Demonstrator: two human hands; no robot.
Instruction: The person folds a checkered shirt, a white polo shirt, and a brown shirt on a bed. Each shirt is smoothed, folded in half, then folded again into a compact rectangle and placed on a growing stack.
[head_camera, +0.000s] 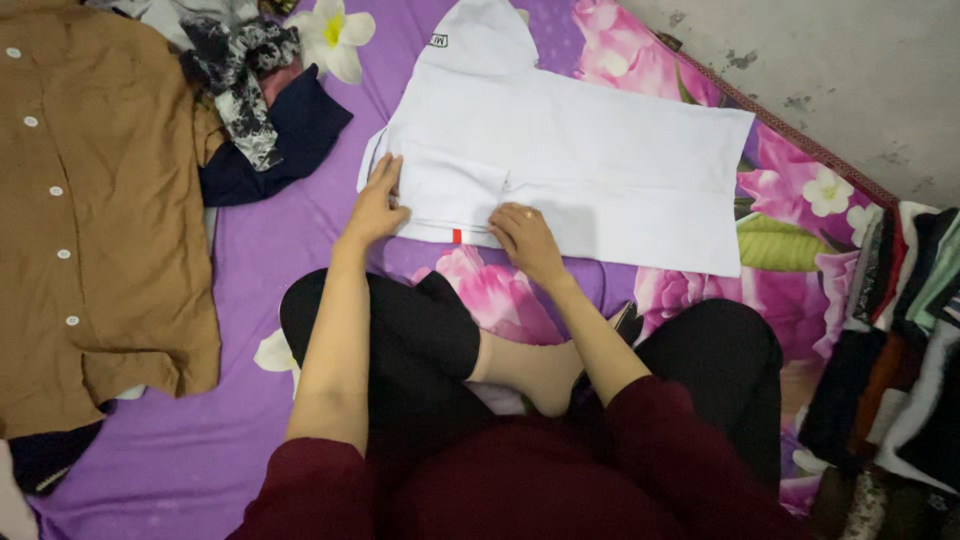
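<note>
Head | left hand (375, 205), right hand (525, 238) flat, grip holding nothing | white shirt (590, 160)

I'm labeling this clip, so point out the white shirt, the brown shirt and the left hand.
white shirt (600, 160), head view, middle of its body.
brown shirt (110, 220), head view, front panel beside the buttons.
left hand (375, 205), head view, back of the hand.

A brown buttoned shirt (90, 200) lies flat at the left of the purple flowered bedsheet (270, 250). Beside it sit a navy garment (290, 140) and a black-and-white patterned cloth (240, 80). Folded clothes (900, 340) are stacked at right.
</note>
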